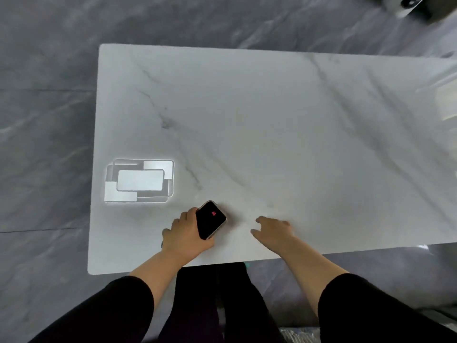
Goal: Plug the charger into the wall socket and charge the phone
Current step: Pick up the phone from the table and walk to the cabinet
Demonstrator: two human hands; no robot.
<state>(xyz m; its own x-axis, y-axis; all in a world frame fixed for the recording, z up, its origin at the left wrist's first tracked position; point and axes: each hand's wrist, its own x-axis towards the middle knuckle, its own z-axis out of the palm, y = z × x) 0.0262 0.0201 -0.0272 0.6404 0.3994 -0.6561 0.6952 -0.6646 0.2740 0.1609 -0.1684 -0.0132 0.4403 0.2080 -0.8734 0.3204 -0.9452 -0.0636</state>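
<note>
A black phone with a small red mark on its dark screen lies tilted near the front edge of the white marble table. My left hand grips the phone along its left side. My right hand hovers just above the tabletop to the right of the phone, fingers spread, holding nothing. No charger, cable or wall socket shows in this view.
A bright reflection of a ceiling lamp shines on the table's left part. Grey marble floor surrounds the table. A white and dark object sits at the top right corner. My dark-clothed legs stand at the table's front edge.
</note>
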